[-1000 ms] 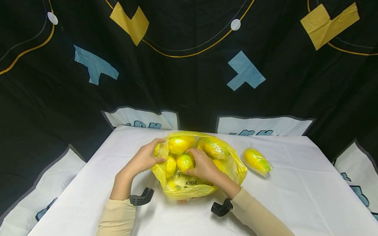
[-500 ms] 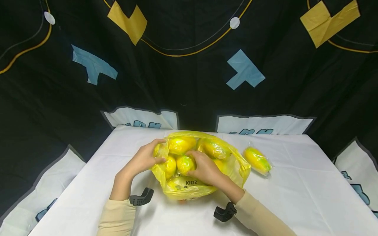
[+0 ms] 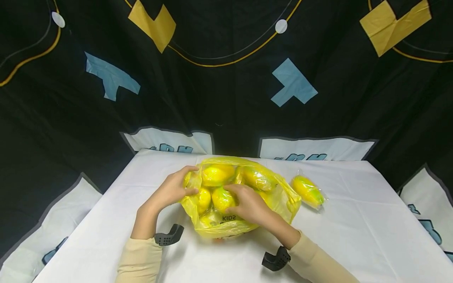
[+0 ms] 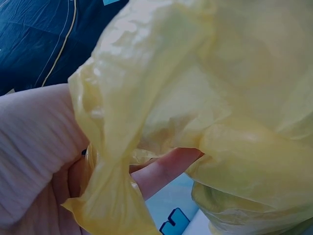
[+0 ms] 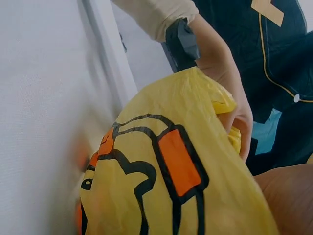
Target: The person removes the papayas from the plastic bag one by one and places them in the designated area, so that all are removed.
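A yellow plastic bag stands with its mouth spread, holding several yellow-green mangoes in clear wrap. At its left rim, my left hand grips the plastic; the left wrist view shows the gathered film around the fingers. My right hand reaches inside and holds a wrapped mango near the middle, thumb on the near side and fingers over the far side. Beside it lie another mango at the back and one to the left. The right wrist view shows the bag's printed outside.
One more wrapped mango lies on the white tablecloth to the right of the bag. Behind the table hangs a black patterned curtain. A black wrist device sits on each forearm.
My right hand has shifted slightly right and toward me, and the mango in it has moved a little right. The bag's right rim has spread outward. The left hand keeps its place.
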The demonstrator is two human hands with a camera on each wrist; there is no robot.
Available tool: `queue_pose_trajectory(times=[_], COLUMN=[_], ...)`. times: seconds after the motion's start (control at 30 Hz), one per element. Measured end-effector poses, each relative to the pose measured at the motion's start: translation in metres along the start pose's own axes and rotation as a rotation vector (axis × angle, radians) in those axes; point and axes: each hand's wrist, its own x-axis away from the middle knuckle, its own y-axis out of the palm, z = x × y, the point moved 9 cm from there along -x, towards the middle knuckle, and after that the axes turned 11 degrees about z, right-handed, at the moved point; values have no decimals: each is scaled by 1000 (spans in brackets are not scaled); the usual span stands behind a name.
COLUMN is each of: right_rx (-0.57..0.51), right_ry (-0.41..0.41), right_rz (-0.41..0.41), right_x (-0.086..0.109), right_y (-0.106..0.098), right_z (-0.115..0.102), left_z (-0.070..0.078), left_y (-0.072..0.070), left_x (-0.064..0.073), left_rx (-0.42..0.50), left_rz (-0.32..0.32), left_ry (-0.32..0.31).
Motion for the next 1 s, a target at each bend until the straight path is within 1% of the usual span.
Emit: queue_pose_trajectory(times=[0.23, 0.47, 0.6, 0.7, 0.97, 1.0], right_rx=[-19, -49, -78, -101, -124, -128], right_ry=[-27, -41, -42, -33, -8, -6], right_rz=[-17, 3, 18, 29, 76, 82], right_x=[6, 17, 22, 25, 36, 37], right_y=[-7, -18, -25, -31, -48, -50], right_z=[-3, -8, -12, -14, -17, -18], left_z=[0, -1, -2, -2, -2, -1], left_y=[1, 2, 2, 2, 2, 2], left_x=[-1, -1, -1, -1, -1, -1], left_rx=[1, -4, -9, -13, -8, -11], left_rz=[-2, -12, -9, -7, -8, -8], left_ry=[1, -21, -21, -12, -23, -17])
